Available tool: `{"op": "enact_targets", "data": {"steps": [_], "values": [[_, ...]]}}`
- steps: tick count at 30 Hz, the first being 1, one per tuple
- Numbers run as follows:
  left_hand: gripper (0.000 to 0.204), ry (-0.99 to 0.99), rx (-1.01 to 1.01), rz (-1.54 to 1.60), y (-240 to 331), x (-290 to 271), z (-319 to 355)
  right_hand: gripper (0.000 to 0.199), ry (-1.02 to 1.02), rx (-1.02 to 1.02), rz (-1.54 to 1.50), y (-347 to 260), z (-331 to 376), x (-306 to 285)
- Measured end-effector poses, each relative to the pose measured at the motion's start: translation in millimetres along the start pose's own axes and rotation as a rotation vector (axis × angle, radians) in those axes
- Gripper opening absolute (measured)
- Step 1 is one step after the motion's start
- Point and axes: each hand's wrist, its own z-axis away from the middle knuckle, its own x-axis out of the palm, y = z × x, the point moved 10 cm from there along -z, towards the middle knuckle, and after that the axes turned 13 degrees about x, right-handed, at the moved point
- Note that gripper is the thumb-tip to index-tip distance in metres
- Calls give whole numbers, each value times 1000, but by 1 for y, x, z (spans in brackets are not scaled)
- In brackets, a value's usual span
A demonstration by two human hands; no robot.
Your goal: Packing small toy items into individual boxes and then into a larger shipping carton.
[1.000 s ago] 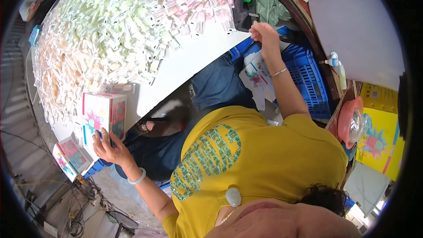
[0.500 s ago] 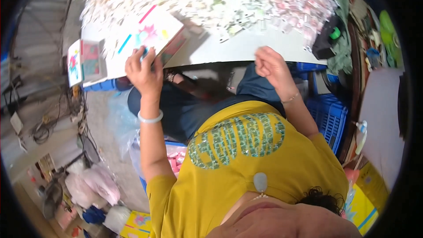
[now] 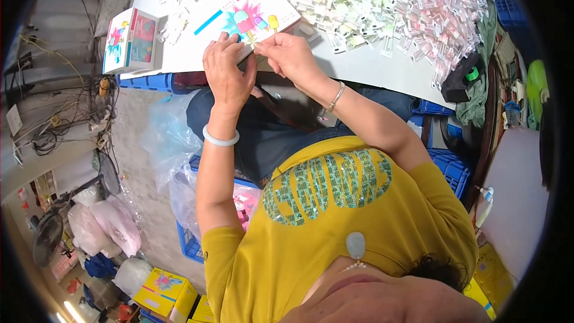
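A white cardboard box (image 3: pixel 276 7) printed with colourful ice pops lies on the white table, directly beyond my hands. My left hand (image 3: pixel 229 72) is closed on the near left edge of this box, fingers over the top and thumb below. My right hand (image 3: pixel 293 61) pinches at the same edge, beside my left fingertips. A tiny pale green bit shows at the right fingertips, too small to name. Past the box, small clear packets are heaped in pale cream, green (image 3: pixel 359 9) and pink (image 3: pixel 439 15) sections.
A second printed box (image 3: pixel 133 40) stands at the table's left end. A black object with a green part (image 3: pixel 463 78) sits at the right end near green cloth. Beside my left elbow is a blue crate (image 3: pixel 190 240) with pink pieces. Yellow boxes (image 3: pixel 164 292) are stacked behind.
My right hand has moved left from over the table's front edge to the box, meeting my left hand. The view has shifted, with the left hand still at the box.
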Motion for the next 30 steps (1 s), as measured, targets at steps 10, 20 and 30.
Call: {"op": "enact_targets", "data": {"steps": [10, 20, 30], "values": [[45, -138, 71, -133, 6, 4, -7, 21, 119, -96, 154, -1, -2, -4], [48, -151, 69, -87, 7, 2, -7, 18, 327, -512, 505, -11, 10, -4], [52, -344, 31, -126, 2, 4, -34, 11, 405, -636, 795, 1, 0, -16]]}}
